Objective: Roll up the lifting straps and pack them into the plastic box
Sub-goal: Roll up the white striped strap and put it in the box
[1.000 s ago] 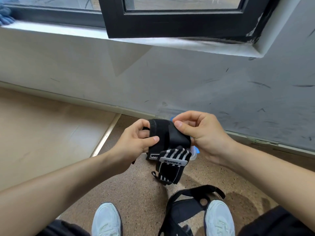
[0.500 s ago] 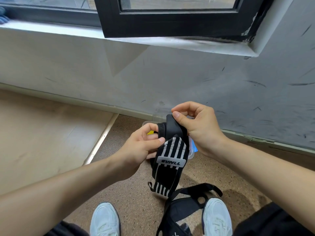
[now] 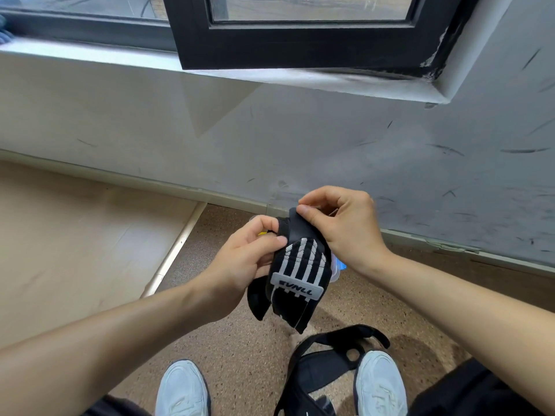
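Observation:
I hold a black lifting strap (image 3: 295,276) with white stripes and a grey label in front of me, above the floor. My left hand (image 3: 240,262) grips its left edge, thumb on the striped pad. My right hand (image 3: 339,226) pinches the black band at the top. The strap's lower end hangs loose. Behind the strap, a clear plastic box (image 3: 338,267) with a blue clip shows only at its edge, most of it hidden. A second black strap (image 3: 327,364) lies on the floor between my shoes.
My two white shoes (image 3: 183,388) stand on speckled brown floor (image 3: 240,349). A pale raised board (image 3: 75,250) with a metal edge lies to the left. A scuffed white wall (image 3: 330,151) and a black window frame (image 3: 300,49) are ahead.
The strap has turned so the striped pad faces up and sits higher. My right hand has moved up to pinch the band's top; the hanging end has shortened.

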